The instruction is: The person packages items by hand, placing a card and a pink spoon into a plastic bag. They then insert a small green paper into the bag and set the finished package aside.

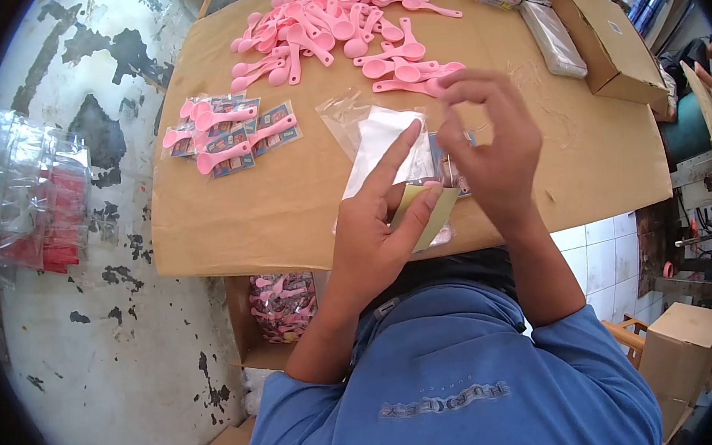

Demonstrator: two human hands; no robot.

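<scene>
My left hand [365, 234] pinches a yellowish card [426, 209] near the table's front edge, thumb on top and index finger stretched forward. Curled but apart, the thumb and index finger of my right hand [496, 144] are raised to the right of that card; nothing shows between them. Just beyond my left hand lies a stack of clear plastic bags [383, 137] with a white surface. Part of a blue printed card [461, 151] shows beside the stack, partly hidden by my right hand. A few pink measuring spoons [415, 71] lie just past my right hand.
Pink spoons [307, 21] are heaped at the back of the brown table [272, 221]. To the left, several spoons rest on printed cards [232, 136]. A cardboard box [609, 43] and a plastic-wrapped pack [553, 40] stand at the right. Clear bags [36, 189] hang far left.
</scene>
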